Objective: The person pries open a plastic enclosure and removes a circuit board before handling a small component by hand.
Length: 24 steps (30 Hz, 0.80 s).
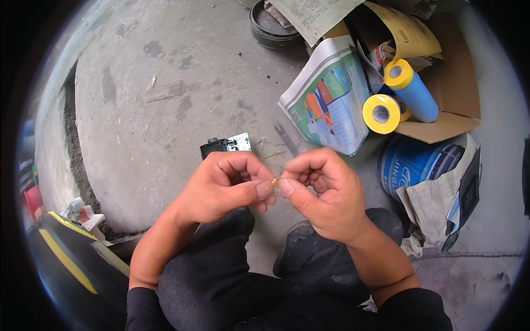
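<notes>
My left hand [234,179] pinches a tiny copper-coloured piece [275,181] between thumb and index finger. Close against it, my right hand [327,190] has its thumb and index finger closed in a pinch; whatever sits between those tips is too small to make out. Just beyond my left hand, a small green circuit board with a black part [239,142] lies on the concrete floor, partly covered by the hand. A pair of grey tweezers [286,139] rests on the floor beyond the gap between my hands.
To the right stand a cardboard box [450,71], yellow-ended rolls [381,113], a colourful printed sheet [331,105] and a blue bucket [400,165]. A black round tub [270,27] is at the back. A black bag with yellow trim [66,259] lies at left.
</notes>
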{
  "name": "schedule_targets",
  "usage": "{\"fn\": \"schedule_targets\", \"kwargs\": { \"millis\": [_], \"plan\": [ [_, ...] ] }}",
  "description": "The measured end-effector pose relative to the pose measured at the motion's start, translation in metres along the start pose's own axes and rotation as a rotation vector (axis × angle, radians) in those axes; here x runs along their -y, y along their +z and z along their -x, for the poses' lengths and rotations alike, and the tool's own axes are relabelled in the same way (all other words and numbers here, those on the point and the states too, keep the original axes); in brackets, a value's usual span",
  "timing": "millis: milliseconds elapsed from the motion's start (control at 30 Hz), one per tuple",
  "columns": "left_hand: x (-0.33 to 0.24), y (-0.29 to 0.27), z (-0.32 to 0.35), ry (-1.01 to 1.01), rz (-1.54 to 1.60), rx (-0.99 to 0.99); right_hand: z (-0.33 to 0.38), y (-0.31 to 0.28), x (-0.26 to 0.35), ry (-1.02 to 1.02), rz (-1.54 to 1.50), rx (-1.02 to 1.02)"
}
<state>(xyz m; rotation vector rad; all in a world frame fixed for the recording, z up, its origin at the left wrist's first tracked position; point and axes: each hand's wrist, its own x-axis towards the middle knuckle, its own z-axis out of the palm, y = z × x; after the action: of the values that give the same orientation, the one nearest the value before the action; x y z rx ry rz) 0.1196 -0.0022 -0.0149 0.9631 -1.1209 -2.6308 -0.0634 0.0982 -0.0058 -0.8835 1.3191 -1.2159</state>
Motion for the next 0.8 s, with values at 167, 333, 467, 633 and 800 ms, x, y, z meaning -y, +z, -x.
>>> {"fn": "schedule_targets", "kwargs": {
  "millis": [167,333,467,633,800],
  "plan": [
    [0.004,0.002,-0.002,0.064,-0.031,-0.02,-0.003,-0.002,0.001,-0.014,0.059,0.034],
    [0.005,0.003,-0.004,0.066,-0.038,-0.021,-0.003,-0.003,0.0,-0.043,0.081,0.031],
    [0.005,0.005,-0.005,0.08,-0.076,-0.042,-0.004,-0.004,0.001,-0.057,0.106,0.024],
    [0.01,0.009,-0.009,0.146,-0.153,-0.101,-0.004,-0.005,0.0,-0.082,0.137,0.006],
    [0.011,0.01,-0.01,0.248,-0.314,-0.135,-0.003,-0.008,0.002,0.011,0.107,0.05]
  ]
}}
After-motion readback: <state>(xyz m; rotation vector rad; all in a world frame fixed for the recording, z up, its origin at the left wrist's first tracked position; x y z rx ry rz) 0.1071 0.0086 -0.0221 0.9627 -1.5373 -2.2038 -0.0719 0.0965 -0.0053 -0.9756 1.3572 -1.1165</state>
